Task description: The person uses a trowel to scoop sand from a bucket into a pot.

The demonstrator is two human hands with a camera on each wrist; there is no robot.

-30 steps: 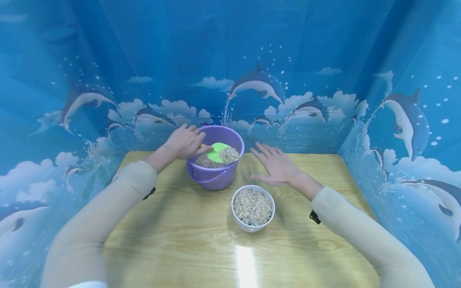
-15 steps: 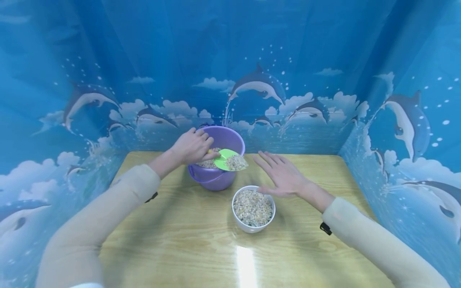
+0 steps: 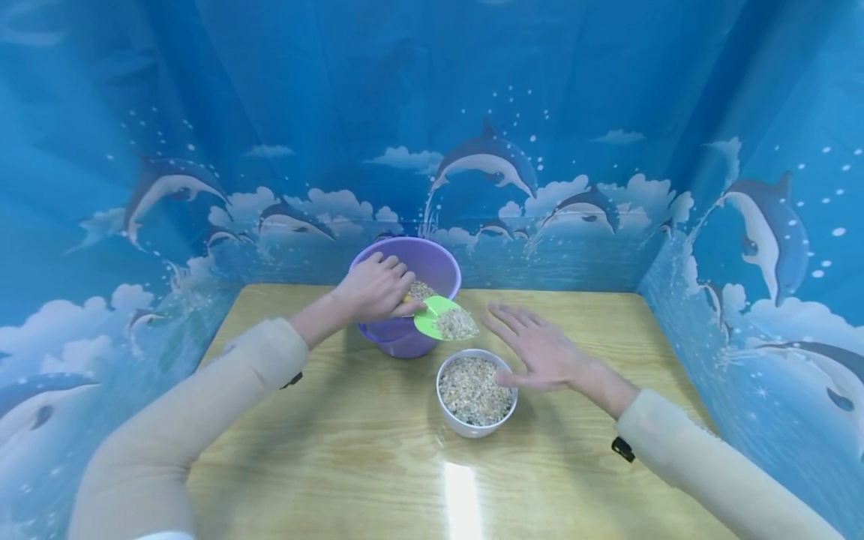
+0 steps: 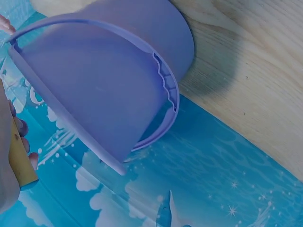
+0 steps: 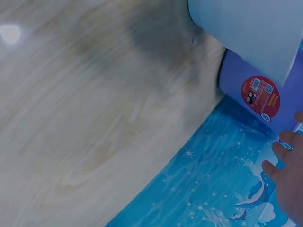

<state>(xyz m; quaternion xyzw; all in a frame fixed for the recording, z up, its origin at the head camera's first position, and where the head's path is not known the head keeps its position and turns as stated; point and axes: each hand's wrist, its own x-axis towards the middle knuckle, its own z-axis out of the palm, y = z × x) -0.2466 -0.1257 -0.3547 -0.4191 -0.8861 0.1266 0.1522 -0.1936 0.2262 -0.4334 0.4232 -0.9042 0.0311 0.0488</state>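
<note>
My left hand (image 3: 378, 287) grips the yellow handle (image 4: 20, 158) of a small green shovel (image 3: 425, 321). Coarse sand-like grains (image 3: 457, 325) lie heaped on the blade, which hangs past the near right rim of the purple bucket (image 3: 439, 264) and just behind the white bowl (image 3: 467, 430). More grains fill the bowl close to its rim, and some show inside the bucket, partly hidden by the hand. With fingers stretched out, my right hand (image 3: 540, 356) hovers at the bowl's right side, its thumb over the rim. It holds nothing.
A wood-grain table (image 3: 337, 465) carries the bucket and bowl. Behind and at both sides rises a blue curtain (image 3: 607, 247) printed with dolphins. The bucket's handle (image 4: 168, 85) hangs down on its near side.
My left hand has carried the loaded shovel right and toward me, out of the bucket. The right hand has come nearer and down to the bowl's edge. Bucket and bowl stay put.
</note>
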